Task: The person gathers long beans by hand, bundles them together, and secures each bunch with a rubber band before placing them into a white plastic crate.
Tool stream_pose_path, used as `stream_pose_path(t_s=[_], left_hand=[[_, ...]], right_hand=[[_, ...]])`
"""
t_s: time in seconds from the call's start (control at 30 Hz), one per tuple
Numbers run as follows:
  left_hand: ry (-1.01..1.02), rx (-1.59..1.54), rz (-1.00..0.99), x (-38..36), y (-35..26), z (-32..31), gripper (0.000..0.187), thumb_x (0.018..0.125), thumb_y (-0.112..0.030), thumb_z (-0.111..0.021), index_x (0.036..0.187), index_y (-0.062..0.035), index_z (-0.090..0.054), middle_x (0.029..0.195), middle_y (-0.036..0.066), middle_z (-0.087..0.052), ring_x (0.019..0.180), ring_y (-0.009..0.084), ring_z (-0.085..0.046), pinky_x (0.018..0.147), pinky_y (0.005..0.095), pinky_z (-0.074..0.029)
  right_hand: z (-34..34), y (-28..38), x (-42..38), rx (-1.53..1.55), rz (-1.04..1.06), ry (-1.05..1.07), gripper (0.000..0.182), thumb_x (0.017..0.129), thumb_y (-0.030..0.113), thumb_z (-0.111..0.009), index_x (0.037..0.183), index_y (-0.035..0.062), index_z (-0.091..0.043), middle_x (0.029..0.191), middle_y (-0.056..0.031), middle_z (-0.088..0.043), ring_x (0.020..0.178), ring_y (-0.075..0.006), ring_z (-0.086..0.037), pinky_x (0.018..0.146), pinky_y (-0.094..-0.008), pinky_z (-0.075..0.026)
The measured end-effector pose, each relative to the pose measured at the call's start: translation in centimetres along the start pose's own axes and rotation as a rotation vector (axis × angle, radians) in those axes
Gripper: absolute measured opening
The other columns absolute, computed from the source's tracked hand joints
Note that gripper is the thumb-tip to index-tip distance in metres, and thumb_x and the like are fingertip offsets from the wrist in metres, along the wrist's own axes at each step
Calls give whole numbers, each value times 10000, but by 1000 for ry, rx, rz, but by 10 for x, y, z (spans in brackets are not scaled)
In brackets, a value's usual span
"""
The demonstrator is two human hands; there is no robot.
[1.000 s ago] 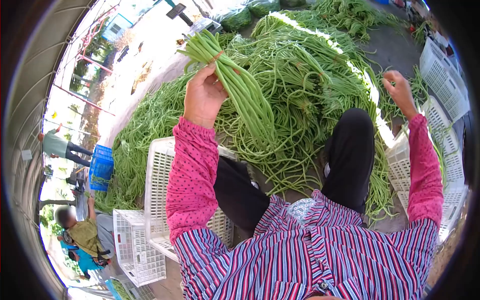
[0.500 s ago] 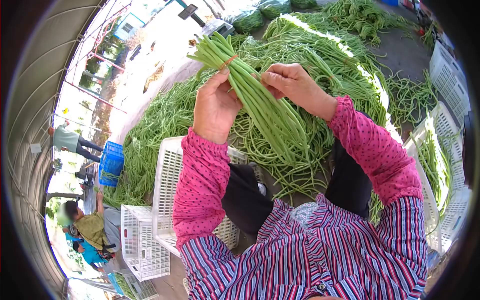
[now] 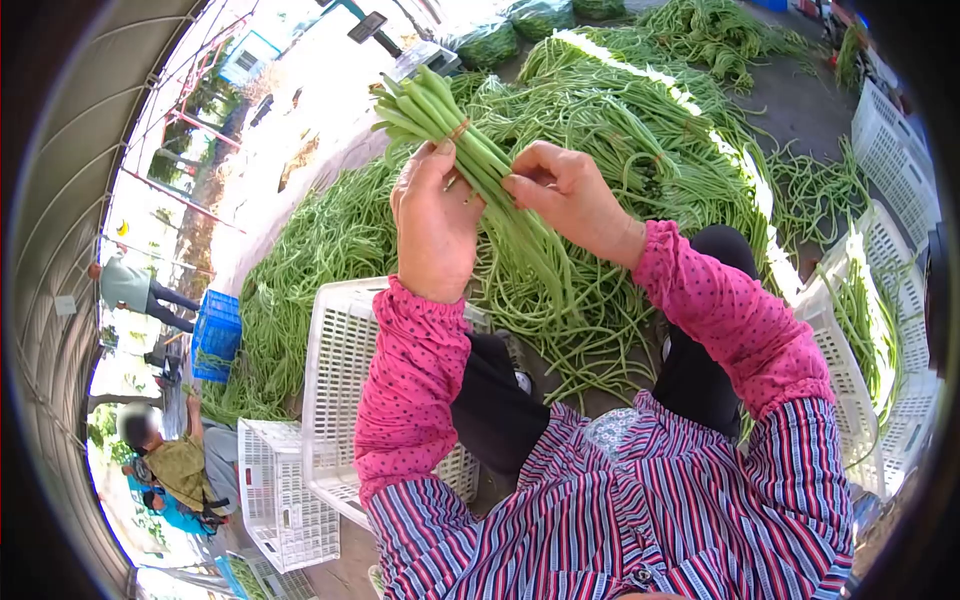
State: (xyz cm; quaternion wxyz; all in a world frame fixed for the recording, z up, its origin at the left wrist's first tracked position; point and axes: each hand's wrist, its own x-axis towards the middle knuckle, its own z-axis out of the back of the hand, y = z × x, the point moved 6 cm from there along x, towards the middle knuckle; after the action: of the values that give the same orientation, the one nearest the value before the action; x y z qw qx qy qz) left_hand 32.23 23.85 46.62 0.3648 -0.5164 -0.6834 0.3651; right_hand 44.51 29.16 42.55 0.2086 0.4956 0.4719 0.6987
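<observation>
A bundle of long green beans [image 3: 478, 152] is held up in front of me, its cut ends at the upper left and its long tails hanging toward the lower right. A reddish band [image 3: 459, 130] circles it near the top. My left hand [image 3: 436, 215] grips the bundle just below the band, thumb laid along it. On its other side, my right hand [image 3: 567, 187] pinches at the beans with thumb and fingertips. Behind and below both hands spreads a large heap of loose long beans [image 3: 330, 245].
A white crate [image 3: 335, 330] stands at my left knee, another white crate [image 3: 285, 490] beyond it. A blue crate [image 3: 217, 335] is farther left, near other people [image 3: 180, 465]. To my right, a white crate [image 3: 840, 355] holds beans. Filled green bags [image 3: 485, 42] sit at the back.
The bundle's tails have swung left and it hangs more steeply, looking narrower. My right hand has moved slightly left and down along it. My left hand still grips below the band.
</observation>
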Motion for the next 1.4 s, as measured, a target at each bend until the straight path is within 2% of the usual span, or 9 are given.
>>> stream_pose_path(t_s=[0.13,0.27,0.33,0.37,0.67,0.9,1.07,1.33,1.4], left_hand=[[-99,32,-117,10,11,28,283,884,-28,-478,1155,26,-538,1075,113,-585,961,215,-570,851,368,-469],[-129,-124,-119,20,23,36,281,839,75,-521,1120,55,-508,1019,132,-591,877,217,-603,790,338,-520],[-147,-147,-126,25,31,40,285,837,78,-527,1120,56,-510,1018,137,-594,875,220,-606,788,343,-525],[-164,-171,-136,26,33,42,288,835,82,-534,1121,57,-512,1017,143,-598,873,224,-608,785,348,-530],[-279,-290,-23,44,43,73,220,880,0,-528,1090,51,-567,934,135,-605,825,266,-614,776,389,-533],[-43,-144,-91,15,18,6,300,859,41,-546,1156,52,-510,1004,143,-615,926,297,-633,802,398,-552],[73,77,-214,10,-9,-11,315,851,31,-577,1158,55,-508,1021,143,-616,912,263,-640,767,363,-559],[49,248,-62,23,-26,-5,305,854,-98,-634,1111,49,-561,1027,126,-630,854,210,-659,744,332,-558],[89,374,-20,29,-24,2,334,838,-147,-665,1093,51,-578,995,126,-636,810,196,-658,735,320,-557]], right_hand=[[-1,7,7,202,-170,57,186,860,158,-600,897,-24,-588,729,-80,-622,662,-119,-587,589,-300,-472],[-18,14,7,-98,98,143,198,931,176,-532,949,-15,-580,627,16,-499,527,-33,-446,444,-209,-345],[-22,3,-14,33,-109,119,189,945,173,-505,940,-2,-577,576,33,-452,483,-25,-402,425,-205,-313],[-24,-1,-30,133,-210,57,215,895,148,-511,875,-51,-588,643,-83,-537,577,-134,-501,524,-305,-419],[17,-4,-122,257,-468,-81,183,913,176,-552,840,8,-535,625,38,-449,557,-36,-407,485,-224,-346],[23,7,-25,-392,297,-359,293,788,216,-721,915,-7,-581,678,20,-513,633,-57,-455,587,-223,-406],[16,-26,0,231,-90,111,305,822,227,-715,1037,33,-620,816,26,-574,779,-40,-486,706,-213,-404],[25,-20,5,477,-301,218,243,925,290,-570,938,58,-640,857,-6,-675,662,-39,-580,463,-169,-346],[29,-21,3,477,-321,224,259,904,276,-600,921,22,-643,840,-65,-686,651,-85,-615,495,-197,-457]])
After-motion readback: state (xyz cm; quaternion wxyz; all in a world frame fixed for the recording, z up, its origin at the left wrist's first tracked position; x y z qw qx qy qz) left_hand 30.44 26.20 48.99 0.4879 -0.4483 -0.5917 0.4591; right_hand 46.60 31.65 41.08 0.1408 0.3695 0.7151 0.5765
